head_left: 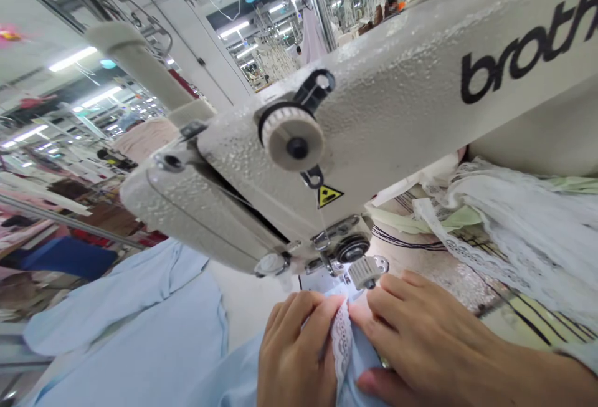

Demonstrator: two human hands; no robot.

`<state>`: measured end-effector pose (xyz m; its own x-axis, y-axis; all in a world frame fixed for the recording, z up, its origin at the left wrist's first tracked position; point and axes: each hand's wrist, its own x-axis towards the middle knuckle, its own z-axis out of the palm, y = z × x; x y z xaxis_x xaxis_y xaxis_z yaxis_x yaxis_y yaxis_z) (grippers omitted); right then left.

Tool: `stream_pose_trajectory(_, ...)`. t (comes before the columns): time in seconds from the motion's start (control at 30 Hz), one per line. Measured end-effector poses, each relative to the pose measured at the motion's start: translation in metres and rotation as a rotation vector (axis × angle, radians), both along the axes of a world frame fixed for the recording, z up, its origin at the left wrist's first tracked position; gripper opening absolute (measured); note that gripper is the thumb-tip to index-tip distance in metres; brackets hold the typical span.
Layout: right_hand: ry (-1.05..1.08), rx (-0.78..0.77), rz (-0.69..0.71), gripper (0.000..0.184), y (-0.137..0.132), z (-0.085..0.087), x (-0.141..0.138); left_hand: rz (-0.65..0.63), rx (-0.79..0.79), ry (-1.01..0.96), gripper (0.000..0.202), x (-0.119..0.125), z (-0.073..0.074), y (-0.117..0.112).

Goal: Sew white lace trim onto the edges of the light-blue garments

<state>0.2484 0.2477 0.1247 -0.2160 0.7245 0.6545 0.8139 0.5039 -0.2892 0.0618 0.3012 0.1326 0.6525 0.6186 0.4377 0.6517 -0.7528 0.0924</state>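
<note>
A cream Brother sewing machine (374,95) fills the upper frame, its needle area (334,267) just above my hands. My left hand (294,351) pinches light blue fabric (140,344) and a strip of white lace trim (343,338) below the presser foot, fingers curled closed. My right hand (420,344) presses on the same fabric and lace from the right, its fingers closed together with the thumb underneath. The lace runs between the two hands toward the needle.
A heap of white lace (527,232) and pale green cloth (420,220) lies on the table at the right. More blue fabric spreads to the left. Behind are factory racks, lights, and another person's pink garment (144,136).
</note>
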Motion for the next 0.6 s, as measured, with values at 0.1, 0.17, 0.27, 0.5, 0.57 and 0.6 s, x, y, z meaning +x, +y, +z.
stream_pose_trajectory(0.1, -0.002, 0.004, -0.002, 0.024, -0.0006, 0.0009, -0.001, -0.02, -0.002, 0.019, 0.022, -0.0019, 0.0003, 0.0017)
stream_pose_trajectory(0.17, 0.003, 0.025, -0.017, 0.025, -0.0004, 0.0018, -0.0013, -0.035, -0.009, 0.024, 0.024, -0.0026, 0.0004, 0.0023)
stream_pose_trajectory(0.27, -0.007, 0.05, -0.04, 0.023, 0.0002, 0.0033, -0.0012, -0.042, -0.017, 0.027, 0.025, -0.0027, 0.0, 0.0026)
stream_pose_trajectory(0.5, -0.037, -0.041, 0.023, 0.024, 0.0014, 0.0004, -0.0002, -0.106, 0.022, 0.035, 0.025, -0.0029, -0.0014, 0.0039)
stream_pose_trajectory(0.57, -0.037, -0.044, 0.029, 0.025, 0.0014, -0.0008, 0.0001, -0.124, 0.02, 0.049, 0.025, -0.0038, -0.0008, 0.0046)
stream_pose_trajectory(0.6, -0.034, -0.033, 0.023, 0.025, 0.0013, -0.0012, 0.0001, -0.127, 0.022, 0.056, 0.025, -0.0041, -0.0004, 0.0051)
